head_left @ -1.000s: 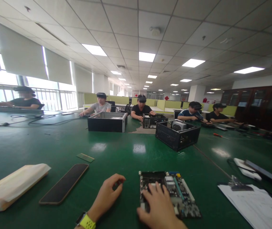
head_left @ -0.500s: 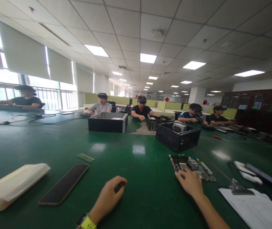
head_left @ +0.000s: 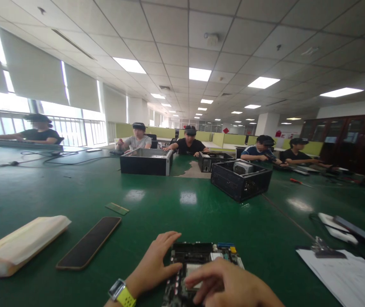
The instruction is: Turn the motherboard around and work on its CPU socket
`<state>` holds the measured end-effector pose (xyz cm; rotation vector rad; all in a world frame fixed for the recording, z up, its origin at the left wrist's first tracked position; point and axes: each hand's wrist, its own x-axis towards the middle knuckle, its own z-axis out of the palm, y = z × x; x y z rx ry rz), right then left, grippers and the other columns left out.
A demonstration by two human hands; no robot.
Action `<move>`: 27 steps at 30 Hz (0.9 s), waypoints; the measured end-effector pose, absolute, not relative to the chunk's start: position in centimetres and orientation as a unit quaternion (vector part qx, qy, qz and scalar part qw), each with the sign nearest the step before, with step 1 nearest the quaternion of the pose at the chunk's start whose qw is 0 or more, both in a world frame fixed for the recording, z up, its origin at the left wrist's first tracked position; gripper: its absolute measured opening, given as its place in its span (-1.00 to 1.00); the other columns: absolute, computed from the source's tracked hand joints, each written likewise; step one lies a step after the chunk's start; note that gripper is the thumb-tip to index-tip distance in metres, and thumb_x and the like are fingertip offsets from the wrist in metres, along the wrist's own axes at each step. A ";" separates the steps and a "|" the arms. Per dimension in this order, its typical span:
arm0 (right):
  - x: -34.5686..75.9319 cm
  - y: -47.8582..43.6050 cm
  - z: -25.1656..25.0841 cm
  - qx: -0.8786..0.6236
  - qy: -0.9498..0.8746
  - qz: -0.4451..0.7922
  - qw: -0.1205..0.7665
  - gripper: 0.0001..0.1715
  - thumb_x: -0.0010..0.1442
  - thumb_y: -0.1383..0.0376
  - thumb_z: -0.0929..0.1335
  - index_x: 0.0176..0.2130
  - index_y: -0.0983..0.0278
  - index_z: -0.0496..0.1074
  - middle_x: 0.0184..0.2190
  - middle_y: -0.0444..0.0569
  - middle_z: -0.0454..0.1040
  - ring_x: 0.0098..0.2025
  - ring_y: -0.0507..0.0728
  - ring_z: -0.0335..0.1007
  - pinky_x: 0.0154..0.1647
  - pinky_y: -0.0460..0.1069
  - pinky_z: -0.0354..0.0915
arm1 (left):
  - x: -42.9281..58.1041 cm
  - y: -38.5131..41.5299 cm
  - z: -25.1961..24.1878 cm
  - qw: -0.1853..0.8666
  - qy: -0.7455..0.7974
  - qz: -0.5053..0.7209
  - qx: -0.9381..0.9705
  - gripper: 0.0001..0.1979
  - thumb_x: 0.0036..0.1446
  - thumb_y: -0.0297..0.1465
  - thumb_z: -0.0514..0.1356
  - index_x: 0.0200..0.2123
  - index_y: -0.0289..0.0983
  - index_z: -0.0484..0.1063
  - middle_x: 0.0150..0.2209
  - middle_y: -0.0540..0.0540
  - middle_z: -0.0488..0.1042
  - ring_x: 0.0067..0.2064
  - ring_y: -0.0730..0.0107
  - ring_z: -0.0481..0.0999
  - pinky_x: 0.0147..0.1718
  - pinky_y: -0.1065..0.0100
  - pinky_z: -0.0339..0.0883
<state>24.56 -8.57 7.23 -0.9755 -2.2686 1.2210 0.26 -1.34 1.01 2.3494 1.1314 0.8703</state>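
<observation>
A motherboard (head_left: 198, 251) with a pale square socket area lies on the green table directly before me. My left hand (head_left: 155, 264) is at its left edge, fingers stretched out and thumb reaching to the board; it is open. Over the board's middle is my right hand (head_left: 225, 281), index finger extended and the others loosely bent and apart, with nothing seen in them. It hides the lower right part of the board. To the left are a green memory stick (head_left: 117, 208) and a dark phone (head_left: 88, 243).
Beyond the board stand a black computer case (head_left: 241, 181) and another case (head_left: 146, 163). A paper-wrapped packet (head_left: 22, 243) lies left; a clipboard (head_left: 339, 273) with papers and a white device (head_left: 336, 228) lie right. A screwdriver (head_left: 297, 182) is farther off. Several people sit across the table.
The motherboard has come from the right to directly in front of me, with my right hand now over its middle. My left hand has spread its fingers and moved to the board's left edge.
</observation>
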 end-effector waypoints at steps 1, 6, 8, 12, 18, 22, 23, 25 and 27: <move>24.7 -8.0 6.9 -0.361 -0.792 0.432 0.235 -0.42 0.10 -0.04 0.26 0.02 0.18 0.39 -0.14 -0.05 0.50 -0.15 0.16 0.42 -0.16 -0.03 0.27 | 0.3 -1.4 0.8 0.197 0.406 0.291 0.843 -0.34 -0.03 -0.22 0.28 0.16 -0.11 0.21 0.14 -0.15 0.30 0.15 0.07 0.24 0.15 0.07 0.10; 25.7 -3.9 3.2 -0.554 -0.752 0.182 0.307 -0.53 0.09 0.12 0.30 -0.02 0.24 0.43 0.04 0.05 0.37 0.10 0.20 0.20 0.15 0.08 0.05 | 0.4 -1.4 0.8 0.205 0.412 0.269 0.846 -0.43 -0.03 -0.19 0.27 0.09 -0.13 0.31 0.06 -0.15 0.38 0.09 0.08 0.30 0.11 0.10 0.13; 25.9 -2.8 2.0 -0.570 -0.756 0.169 0.272 -0.60 0.10 0.16 0.29 -0.09 0.23 0.46 -0.08 0.02 0.44 0.01 0.18 0.27 0.07 0.05 0.12 | 0.4 -1.4 1.2 0.204 0.416 0.270 0.844 -0.48 -0.03 -0.19 0.26 0.04 -0.15 0.35 0.02 -0.14 0.41 0.04 0.10 0.34 0.07 0.13 0.17; 25.3 -2.4 0.9 -0.571 -0.755 0.150 0.284 -0.74 0.10 0.25 0.26 -0.26 0.21 0.50 -0.27 -0.06 0.48 -0.15 0.13 0.31 -0.06 -0.02 0.15 | 0.7 -1.4 1.6 0.179 0.439 0.268 0.839 -0.76 0.12 -0.24 0.13 -0.17 -0.17 0.44 -0.18 -0.09 0.48 -0.12 0.22 0.40 -0.11 0.26 0.24; 24.0 -3.2 0.5 -0.586 -0.743 0.133 0.295 -0.74 0.08 0.33 0.24 -0.29 0.22 0.50 -0.31 -0.07 0.47 -0.18 0.12 0.30 -0.12 -0.04 0.13 | 0.8 -1.1 1.4 0.149 0.450 0.260 0.841 -0.86 0.14 -0.34 0.09 -0.32 -0.20 0.44 -0.29 -0.05 0.46 -0.20 0.27 0.38 -0.19 0.31 0.20; 24.0 -3.3 0.4 -0.584 -0.743 0.130 0.300 -0.74 0.11 0.32 0.23 -0.30 0.22 0.49 -0.31 -0.08 0.47 -0.18 0.11 0.30 -0.12 -0.05 0.13 | 0.6 -1.4 1.5 0.153 0.456 0.265 0.836 -0.85 0.14 -0.35 0.08 -0.31 -0.19 0.44 -0.29 -0.05 0.47 -0.20 0.27 0.39 -0.18 0.31 0.20; 24.1 -3.3 0.3 -0.581 -0.744 0.130 0.301 -0.73 0.12 0.31 0.22 -0.30 0.22 0.49 -0.31 -0.08 0.48 -0.18 0.11 0.30 -0.11 -0.05 0.13 | 0.6 -1.5 1.5 0.152 0.458 0.269 0.834 -0.85 0.13 -0.35 0.08 -0.30 -0.19 0.44 -0.29 -0.05 0.47 -0.20 0.27 0.39 -0.18 0.31 0.20; 24.3 -3.3 0.3 -0.578 -0.745 0.132 0.306 -0.72 0.13 0.31 0.21 -0.28 0.22 0.49 -0.30 -0.09 0.49 -0.17 0.10 0.30 -0.10 -0.05 0.13 | 0.5 -1.8 1.5 0.151 0.460 0.274 0.831 -0.84 0.12 -0.34 0.09 -0.30 -0.19 0.45 -0.28 -0.05 0.48 -0.19 0.26 0.39 -0.18 0.31 0.21; 24.4 -3.3 0.3 -0.578 -0.742 0.137 0.312 -0.70 0.13 0.32 0.20 -0.26 0.22 0.49 -0.28 -0.09 0.50 -0.16 0.09 0.31 -0.10 -0.06 0.14 | 0.4 -1.9 1.5 0.146 0.463 0.275 0.830 -0.83 0.12 -0.33 0.08 -0.30 -0.20 0.45 -0.29 -0.05 0.48 -0.20 0.26 0.40 -0.19 0.31 0.22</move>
